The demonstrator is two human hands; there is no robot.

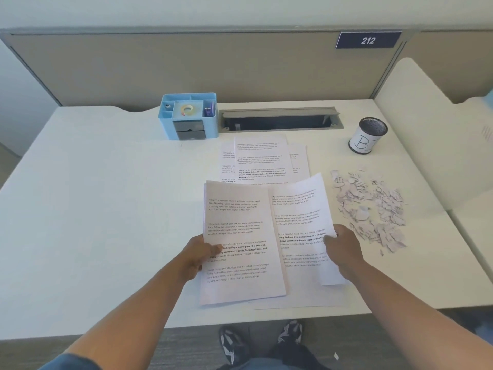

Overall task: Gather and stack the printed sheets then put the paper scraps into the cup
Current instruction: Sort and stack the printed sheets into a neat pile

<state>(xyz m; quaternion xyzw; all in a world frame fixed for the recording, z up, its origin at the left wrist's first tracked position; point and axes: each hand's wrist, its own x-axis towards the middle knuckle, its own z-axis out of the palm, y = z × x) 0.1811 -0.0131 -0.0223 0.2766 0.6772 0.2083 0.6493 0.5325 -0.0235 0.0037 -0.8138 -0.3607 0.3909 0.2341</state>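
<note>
Left hand (196, 256) pinches the left edge of a sheet stack (240, 244), thumb on top, fingers under; stack sits near the desk's (93, 209) front edge, lower corner close to the rim. Right hand (342, 253) grips the right edge of a second sheet (298, 222), thumb on the print, sheet tilted and tucked partly under the stack's right side. More sheets (262, 158) lie fanned farther back, overlapping, their far edge just short of the cable slot (280, 120). Another pale sheet lies flat under the held ones, near the front rim. Scraps (370, 209) are spread in a loose pile right of the sheets, apart from them, reaching toward the desk's right edge. Cup (367, 136), mesh with a "B" label, stands upright behind the scraps at back right, well apart from both hands. Blue organizer (188, 116) at back centre-left, beside the slot. Whole left half of the desk is bare surface. Shoes (261, 343) show below the front edge.
</note>
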